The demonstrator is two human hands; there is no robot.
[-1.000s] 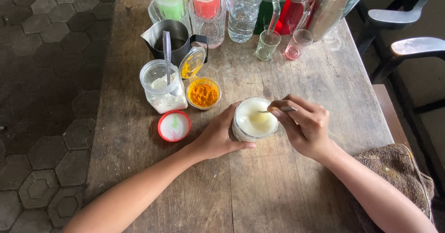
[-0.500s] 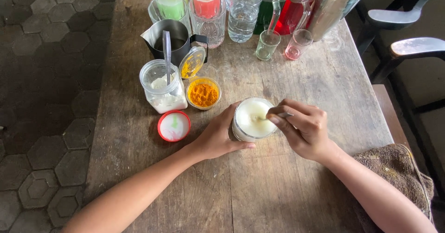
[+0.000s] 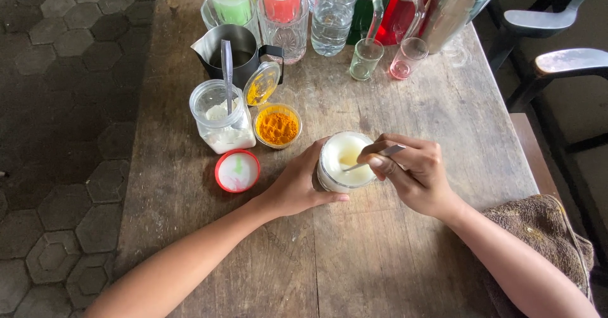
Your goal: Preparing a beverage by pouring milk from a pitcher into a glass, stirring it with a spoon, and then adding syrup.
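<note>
A glass of milky white liquid [image 3: 345, 161] stands near the middle of the wooden table [image 3: 380, 255]. My left hand [image 3: 297, 182] wraps around its left side and holds it steady. My right hand [image 3: 415, 172] pinches a metal spoon [image 3: 373, 160] whose bowl dips into the liquid, where a faint yellow patch shows. To the left sit a small tub of orange-yellow powder [image 3: 277, 126], its lid [image 3: 262, 84] propped behind it, and a clear jar of white powder [image 3: 221, 117] with a spoon standing in it.
A red-rimmed lid [image 3: 237, 171] lies left of the glass. At the back stand a steel jug [image 3: 237, 52], glasses of green [image 3: 231, 8] and red drink [image 3: 280, 5], a water bottle [image 3: 330, 14], two small glasses and a steel shaker [image 3: 453, 8]. A brown towel [image 3: 538, 229] lies right.
My right hand has shifted a little, and the spoon has turned inside the glass, its handle now lower and angled more to the left. My left hand stays on the glass.
</note>
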